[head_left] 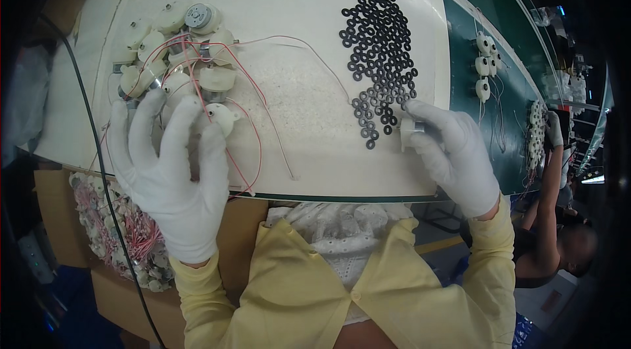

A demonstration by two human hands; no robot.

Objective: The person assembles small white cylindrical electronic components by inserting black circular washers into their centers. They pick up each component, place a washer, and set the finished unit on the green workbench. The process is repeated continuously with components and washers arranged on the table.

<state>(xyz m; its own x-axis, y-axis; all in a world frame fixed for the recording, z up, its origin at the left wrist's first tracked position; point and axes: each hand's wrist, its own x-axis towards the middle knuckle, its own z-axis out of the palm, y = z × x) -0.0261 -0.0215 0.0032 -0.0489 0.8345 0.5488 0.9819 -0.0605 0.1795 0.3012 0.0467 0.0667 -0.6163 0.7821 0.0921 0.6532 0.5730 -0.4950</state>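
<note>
Grasping one motor (407,135) between thumb and fingertips with the right hand (463,162), just beside the near end of the black rings (378,40); white part toward the left, metal body partly hidden by the fingers. With the left hand (172,188), gripping nothing visible: fingers spread and slightly bent over the near edge of the motor pile (150,45), contact with single pieces hard to make out. White gloves on both. On the tabletop (299,93), motor pile at left, rings in a long patch at right, bare surface between. Red wires (284,152) trailing nearward from the pile; one thin wire running right, toward the rings. At near left, lower down, a box (54,217) of wired motors (121,231), crossed in view by a black cable (83,88). At right, more motors (484,66) on green, and a co-worker's hand (555,129).
</note>
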